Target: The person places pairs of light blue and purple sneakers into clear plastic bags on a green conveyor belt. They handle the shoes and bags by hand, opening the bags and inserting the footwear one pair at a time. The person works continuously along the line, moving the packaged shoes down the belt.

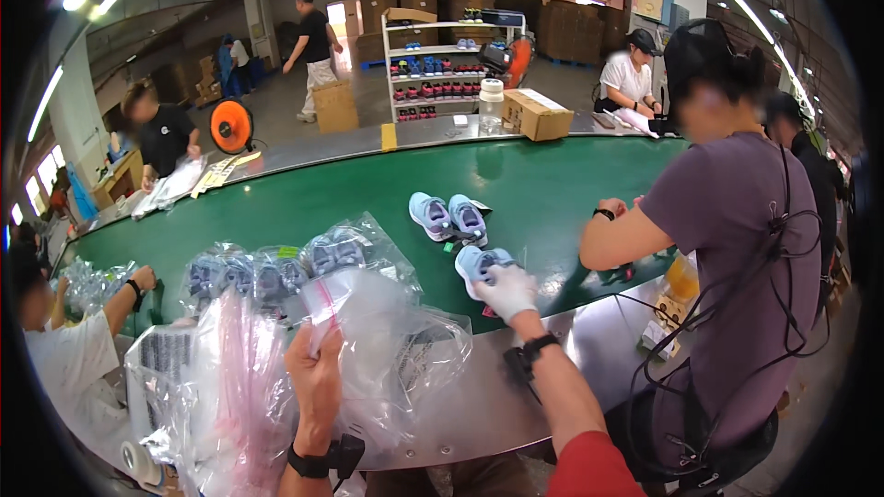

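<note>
My left hand pinches the top of a clear plastic zip bag with a red seal strip, held up over the metal table edge. My right hand, in a white glove, grips a light blue small shoe lying on the green conveyor belt. Another pair of light blue and purple shoes sits on the belt just beyond it. A stack of empty clear bags hangs to the left of my left hand.
Several bagged shoes lie on the belt at left. A person in a purple shirt works close at my right; another in white at left. Across the belt stand a cardboard box, an orange fan, and a shoe rack.
</note>
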Demonstrator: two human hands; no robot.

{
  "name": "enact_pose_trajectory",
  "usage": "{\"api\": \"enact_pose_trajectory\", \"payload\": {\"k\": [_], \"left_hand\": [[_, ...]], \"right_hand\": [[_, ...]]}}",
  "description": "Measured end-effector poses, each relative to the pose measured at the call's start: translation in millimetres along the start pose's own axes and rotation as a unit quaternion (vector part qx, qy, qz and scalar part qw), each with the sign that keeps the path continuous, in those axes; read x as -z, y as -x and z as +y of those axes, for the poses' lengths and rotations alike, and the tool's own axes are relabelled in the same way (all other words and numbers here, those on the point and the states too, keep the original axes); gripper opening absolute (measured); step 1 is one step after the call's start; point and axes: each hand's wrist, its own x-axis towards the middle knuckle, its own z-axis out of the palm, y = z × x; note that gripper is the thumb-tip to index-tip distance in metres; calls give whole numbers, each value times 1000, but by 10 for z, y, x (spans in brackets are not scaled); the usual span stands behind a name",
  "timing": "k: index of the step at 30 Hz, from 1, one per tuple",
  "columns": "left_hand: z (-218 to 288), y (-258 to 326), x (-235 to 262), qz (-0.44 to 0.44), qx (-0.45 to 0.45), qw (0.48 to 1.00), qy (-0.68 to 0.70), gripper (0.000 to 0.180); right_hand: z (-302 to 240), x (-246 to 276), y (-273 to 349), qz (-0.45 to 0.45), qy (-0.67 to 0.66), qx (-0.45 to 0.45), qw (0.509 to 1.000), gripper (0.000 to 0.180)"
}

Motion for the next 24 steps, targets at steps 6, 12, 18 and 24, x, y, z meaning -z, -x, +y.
{"api": "enact_pose_trajectory", "payload": {"k": [6,12,18,24], "left_hand": [[-94,-29,-148,-15,15,997,71,15],[170,8,-181,-67,-72,994,42,11],[504,475,-640,-288,-186,922,-179,7],[237,436,-1017,-25,-118,962,-244,17]], "right_hand": [[-233,1230,693,-45,-808,69,583,60],[-414,1484,1116,-203,-416,262,847,28],[-1087,645,1527,10,-113,405,907,31],[-1223,599,1429,12,-93,528,844,24]]}}
